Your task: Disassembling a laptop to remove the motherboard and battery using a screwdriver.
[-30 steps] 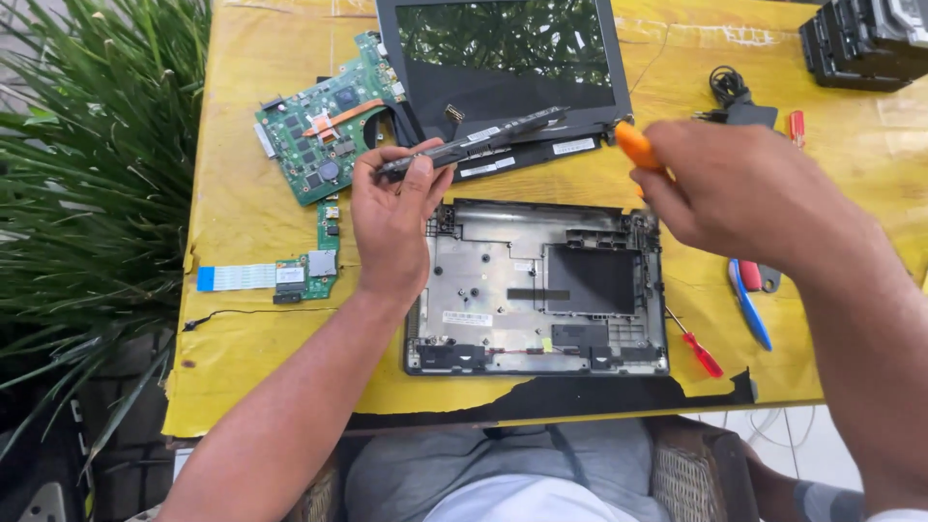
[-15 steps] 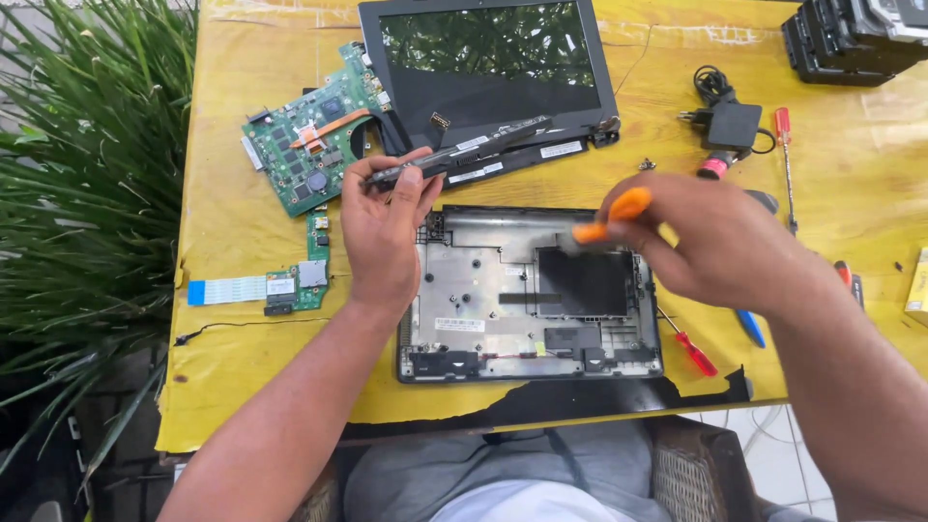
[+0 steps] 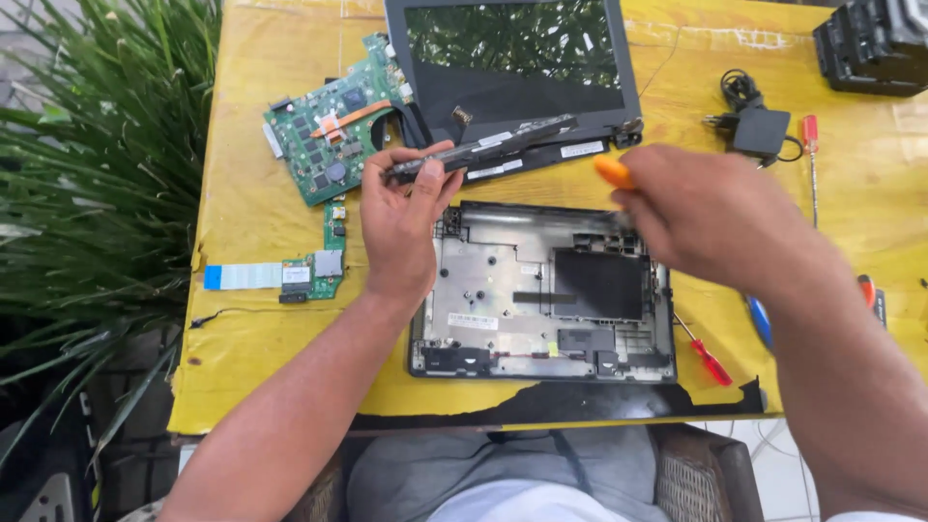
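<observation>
Slippage is the main worry: the left hand point(image 3: 401, 217) pinches one end of a long, thin black plastic strip point(image 3: 483, 150), which runs out toward two o'clock over the hinge of the detached dark laptop screen point(image 3: 512, 58), so a twist could snap it. The right hand point(image 3: 710, 217) is clenched around an orange-handled screwdriver point(image 3: 613, 172) above the open black laptop base shell point(image 3: 541, 290) on the yellow tabletop point(image 3: 251, 232); a jab could gouge it. At ten o'clock, the green circuit board point(image 3: 333, 121) lies exposed to knocks.
</observation>
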